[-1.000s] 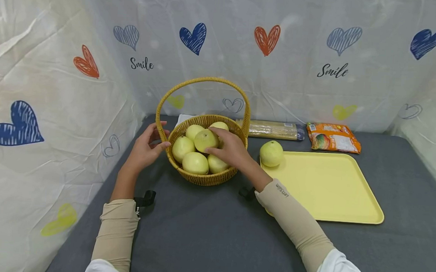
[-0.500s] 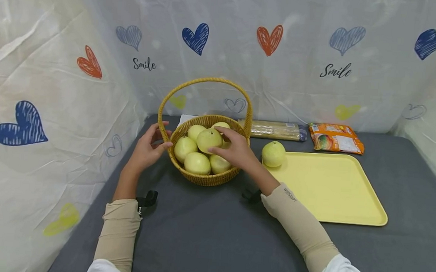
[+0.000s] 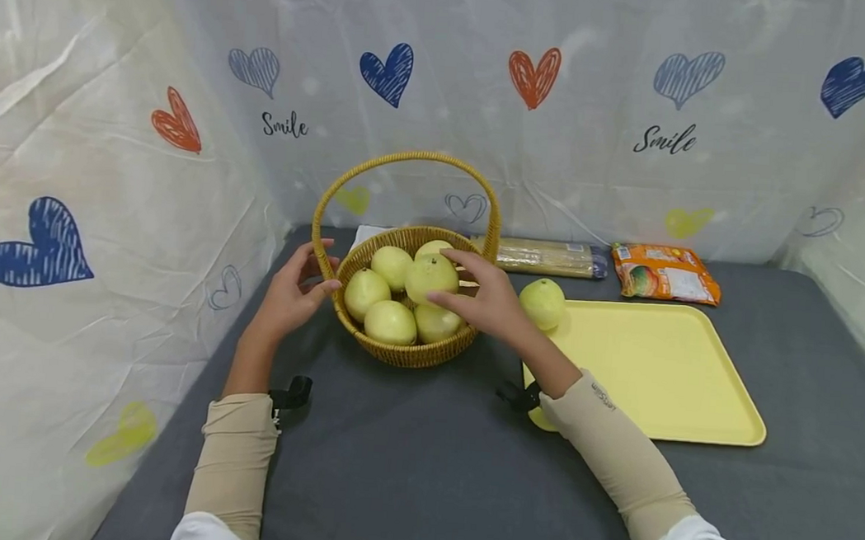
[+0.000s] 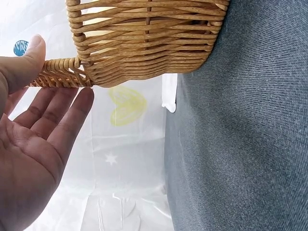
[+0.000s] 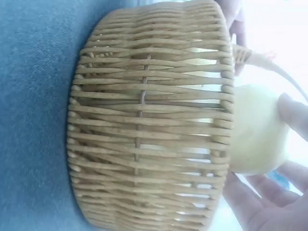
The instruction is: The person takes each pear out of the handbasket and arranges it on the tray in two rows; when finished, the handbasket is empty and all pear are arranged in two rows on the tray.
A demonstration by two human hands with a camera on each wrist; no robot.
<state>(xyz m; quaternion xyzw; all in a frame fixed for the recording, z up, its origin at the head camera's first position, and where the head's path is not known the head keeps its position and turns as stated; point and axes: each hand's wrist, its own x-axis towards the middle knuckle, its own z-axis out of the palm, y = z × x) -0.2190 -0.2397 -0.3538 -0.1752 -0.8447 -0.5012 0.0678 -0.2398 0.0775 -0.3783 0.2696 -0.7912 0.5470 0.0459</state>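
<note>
A woven basket (image 3: pixel 405 355) with a tall arched handle holds several pale yellow-green pears (image 3: pixel 390 324). With thumb and fingers on either side, my left hand (image 3: pixel 286 294) holds the handle's left foot (image 4: pixel 57 72) just above the rim. My right hand (image 3: pixel 489 297) grips one pear (image 3: pixel 432 278) between thumb and fingers, over the right part of the basket. In the right wrist view that pear (image 5: pixel 257 130) shows just beyond the rim. Another pear (image 3: pixel 542 303) sits at the near-left corner region of a yellow tray (image 3: pixel 656 374), at its back left corner.
Behind the tray lies an orange snack packet (image 3: pixel 666 273). A clear-wrapped bundle of thin sticks (image 3: pixel 548 258) lies along the back, right of the basket. A white patterned sheet (image 3: pixel 443 97) encloses the dark grey table (image 3: pixel 420 467).
My right hand has lifted the pear off the pile and moved it rightward within the basket's span. My left hand stays at the handle. The view has shifted slightly.
</note>
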